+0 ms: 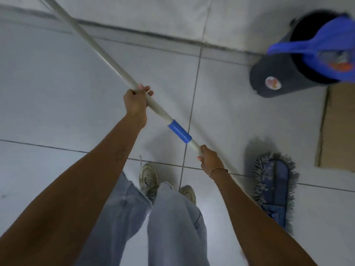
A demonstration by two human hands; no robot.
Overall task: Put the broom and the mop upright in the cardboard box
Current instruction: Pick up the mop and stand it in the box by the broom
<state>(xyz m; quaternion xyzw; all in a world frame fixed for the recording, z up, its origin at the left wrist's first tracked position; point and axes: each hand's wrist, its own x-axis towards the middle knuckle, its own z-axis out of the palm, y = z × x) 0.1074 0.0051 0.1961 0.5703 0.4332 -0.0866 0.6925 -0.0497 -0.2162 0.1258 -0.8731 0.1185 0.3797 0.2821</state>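
Slanting upper-left to lower-right, the mop (107, 60) fills both hands (135, 103).

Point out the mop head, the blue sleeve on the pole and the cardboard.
mop head (276, 191): head view, blue centre of the pad.
blue sleeve (179, 131): head view, middle of the band.
cardboard (340, 127): head view, flat brown face.

white mop pole (107, 60) with blue sleeve (179, 131), blue-grey fringed mop head (276, 189), brown cardboard (338, 127), pale grey tiles (57, 93).

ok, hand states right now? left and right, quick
Left hand: closed around the mop handle, above the blue collar.
Right hand: closed around the same handle, below the collar.
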